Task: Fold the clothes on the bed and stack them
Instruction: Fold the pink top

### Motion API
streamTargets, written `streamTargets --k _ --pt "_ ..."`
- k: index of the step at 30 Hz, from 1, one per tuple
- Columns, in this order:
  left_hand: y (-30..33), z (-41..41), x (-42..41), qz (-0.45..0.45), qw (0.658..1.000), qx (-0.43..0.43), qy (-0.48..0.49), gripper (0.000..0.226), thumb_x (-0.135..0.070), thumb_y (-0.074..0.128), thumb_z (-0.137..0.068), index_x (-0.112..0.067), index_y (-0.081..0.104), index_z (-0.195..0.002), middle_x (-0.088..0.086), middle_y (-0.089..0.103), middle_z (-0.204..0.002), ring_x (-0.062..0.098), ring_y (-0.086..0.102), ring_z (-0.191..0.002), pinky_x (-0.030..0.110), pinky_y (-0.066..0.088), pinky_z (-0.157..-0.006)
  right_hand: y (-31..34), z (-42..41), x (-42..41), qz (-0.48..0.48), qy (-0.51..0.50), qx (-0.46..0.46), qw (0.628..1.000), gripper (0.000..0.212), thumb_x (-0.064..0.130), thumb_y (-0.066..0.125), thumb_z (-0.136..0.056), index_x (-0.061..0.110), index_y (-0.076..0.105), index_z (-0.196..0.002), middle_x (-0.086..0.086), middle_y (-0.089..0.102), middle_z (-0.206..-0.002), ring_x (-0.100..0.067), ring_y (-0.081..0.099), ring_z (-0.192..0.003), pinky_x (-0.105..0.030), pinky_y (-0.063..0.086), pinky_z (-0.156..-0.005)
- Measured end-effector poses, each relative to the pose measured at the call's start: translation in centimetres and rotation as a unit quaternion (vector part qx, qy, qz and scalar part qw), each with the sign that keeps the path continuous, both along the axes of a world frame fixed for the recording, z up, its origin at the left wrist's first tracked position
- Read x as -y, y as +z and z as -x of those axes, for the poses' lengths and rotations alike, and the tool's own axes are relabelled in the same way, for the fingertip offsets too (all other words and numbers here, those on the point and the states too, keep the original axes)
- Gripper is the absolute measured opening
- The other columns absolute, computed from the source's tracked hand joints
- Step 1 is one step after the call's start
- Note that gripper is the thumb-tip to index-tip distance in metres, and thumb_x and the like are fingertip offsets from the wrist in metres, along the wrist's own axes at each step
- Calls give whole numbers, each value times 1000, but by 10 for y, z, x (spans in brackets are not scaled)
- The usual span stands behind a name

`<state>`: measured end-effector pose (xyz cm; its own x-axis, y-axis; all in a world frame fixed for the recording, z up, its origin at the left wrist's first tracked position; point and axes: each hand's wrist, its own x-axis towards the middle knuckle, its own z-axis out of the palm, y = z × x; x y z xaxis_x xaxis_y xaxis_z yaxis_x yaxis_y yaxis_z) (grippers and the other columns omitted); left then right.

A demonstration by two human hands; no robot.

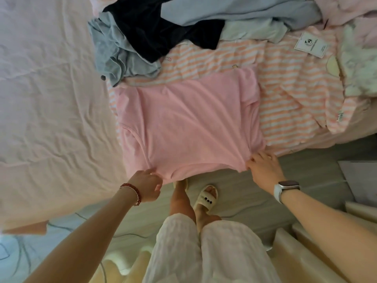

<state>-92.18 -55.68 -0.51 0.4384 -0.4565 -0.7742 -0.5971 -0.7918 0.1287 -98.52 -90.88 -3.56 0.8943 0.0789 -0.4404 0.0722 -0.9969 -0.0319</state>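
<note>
Pinching near corners of pink shirt, left hand and right hand, stretching hem flat for folding; shirt spread beyond both on bed, unfolded clothes farther off.

A pink shirt lies flat on the bed. The left hand pinches its edge at 7 o'clock. The right hand pinches its corner at 5 o'clock. A pile of clothes sits at 12 o'clock.
</note>
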Motion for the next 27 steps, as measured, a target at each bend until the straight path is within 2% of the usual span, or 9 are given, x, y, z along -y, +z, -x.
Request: streamTargets --k 2,4,8,11,14,17,19,24,27 --pt "1 -5 6 -29 999 -16 27 25 -27 39 -92 -23 60 -106 0 57 -123 22 47 -120 31 39 -93 0 -7 -4 23 -4 -63 998 38 6 52 -81 21 61 -114 -1 55 -117 -24 46 -115 -36 30 -94" --pt "3 -14 14 4 998 2 57 25 -29 38 -94 -23 59 -107 2 61 -114 22 55 -105 30 41 -84 1 -17 -7 25 -36 -100 994 41 11 44 -87 24 52 -125 0 49 -128 -22 40 -122 -34 30 -96" --pt "4 -52 38 95 985 72 121 27 -25 34 -97 -21 59 -107 1 63 -110 24 59 -99 30 44 -76 9 -59 -9 -119 -175 -15 977 30 14 38 -96 11 56 -120 -8 56 -119 -29 50 -111 -36 42 -88" --pt "4 -94 63 178 958 121 189 27 -18 38 -96 -17 60 -112 3 64 -112 26 58 -101 33 46 -82 26 -104 -3 -272 -362 97 886 26 13 38 -97 5 56 -114 -6 57 -105 -23 54 -99 -32 43 -81" --pt "5 -139 89 239 929 142 243 28 -12 44 -94 -12 60 -116 8 62 -112 29 56 -104 39 45 -86 36 -154 12 -339 -489 134 792 23 14 40 -97 8 56 -112 1 54 -101 -14 50 -92 -23 37 -77" --pt "5 -178 116 268 921 137 246 29 -11 46 -93 -9 57 -119 11 58 -118 30 53 -109 40 45 -88 31 -194 30 -365 -538 138 747 21 10 40 -90 12 55 -77 1 49 -74 -14 44 -71 -25 33 -65" --pt "2 -198 134 282 922 136 227 32 -12 48 -92 -9 55 -123 11 54 -124 30 49 -114 42 43 -92 27 -212 37 -382 -532 110 748 19 8 42 -88 11 48 -69 -1 40 -61 -13 35 -58 -26 29 -55" --pt "-4 -214 181 281 932 120 196 43 -25 52 -91 -19 46 -133 4 38 -141 27 36 -127 39 32 -100 17 -226 51 -357 -521 52 773 22 18 49 -89 3 57 -75 -9 49 -64 -17 42 -59 -28 32 -57" --pt "-8 -217 211 294 928 111 200 43 -31 50 -92 -22 45 -134 0 40 -141 24 35 -129 38 26 -103 13 -234 64 -391 -554 74 731 30 14 48 -90 -13 60 -84 -12 54 -70 -20 47 -66 -32 39 -65"
